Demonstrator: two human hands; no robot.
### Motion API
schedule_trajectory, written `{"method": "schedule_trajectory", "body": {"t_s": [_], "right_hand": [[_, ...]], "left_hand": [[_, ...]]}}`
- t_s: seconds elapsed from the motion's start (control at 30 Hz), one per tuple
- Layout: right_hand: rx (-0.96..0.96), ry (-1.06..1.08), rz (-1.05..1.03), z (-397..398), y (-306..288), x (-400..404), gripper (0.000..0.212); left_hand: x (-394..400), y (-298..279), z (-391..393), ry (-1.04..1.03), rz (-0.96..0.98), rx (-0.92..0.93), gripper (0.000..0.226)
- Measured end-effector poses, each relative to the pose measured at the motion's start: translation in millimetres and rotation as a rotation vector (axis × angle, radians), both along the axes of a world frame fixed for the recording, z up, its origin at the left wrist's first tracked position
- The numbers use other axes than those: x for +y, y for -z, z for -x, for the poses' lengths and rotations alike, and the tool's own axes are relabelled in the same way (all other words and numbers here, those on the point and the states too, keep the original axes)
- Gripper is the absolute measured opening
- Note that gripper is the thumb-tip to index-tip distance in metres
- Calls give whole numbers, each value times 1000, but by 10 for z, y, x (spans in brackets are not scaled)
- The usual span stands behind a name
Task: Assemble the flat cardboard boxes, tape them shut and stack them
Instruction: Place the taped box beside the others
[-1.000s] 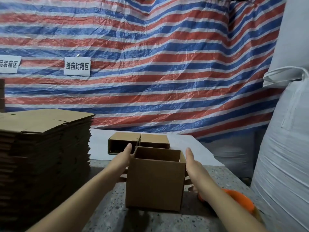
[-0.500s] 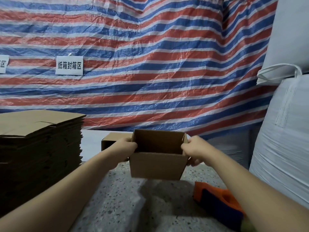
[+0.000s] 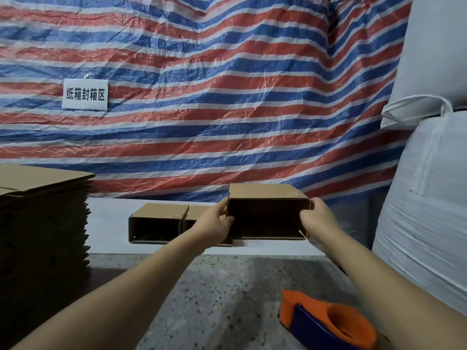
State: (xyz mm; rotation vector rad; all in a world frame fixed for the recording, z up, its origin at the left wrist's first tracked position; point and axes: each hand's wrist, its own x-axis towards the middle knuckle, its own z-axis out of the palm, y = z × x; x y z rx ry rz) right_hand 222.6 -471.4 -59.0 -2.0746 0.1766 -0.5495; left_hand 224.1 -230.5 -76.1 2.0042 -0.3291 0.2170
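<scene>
One text can be read: a white rectangular sign (image 3: 85, 94) fixed to the red, white and blue striped tarpaulin (image 3: 227, 97) that hangs as the back wall, at about ten o'clock in the view. It carries five dark Chinese characters in a single row, 纸箱封箱区. No print, brand or number can be made out on the cardboard boxes, the flat cardboard stack, the orange tape dispenser or the white bulk sacks at three o'clock.
</scene>
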Motion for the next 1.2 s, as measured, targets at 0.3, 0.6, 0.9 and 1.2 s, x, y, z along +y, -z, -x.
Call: {"method": "schedule_trajectory", "body": {"t_s": [0.3,0.6,0.9,1.2], "right_hand": [[202,20,200,-572,511,-398,31],[468,-42,271,-1202,964,-597,35],[469,-74,189,-1880,908,-465,38],[425,-62,238,-2327,935,-359,32]], "left_hand": [[-415,736,-688,-21,-47,3,59],[-559,1244,-1145,-116,-231,-7,63],[-565,1189,-1627,-334,-589,-63,26],[-510,1239,-2065,-448,-707,-9,44]]}}
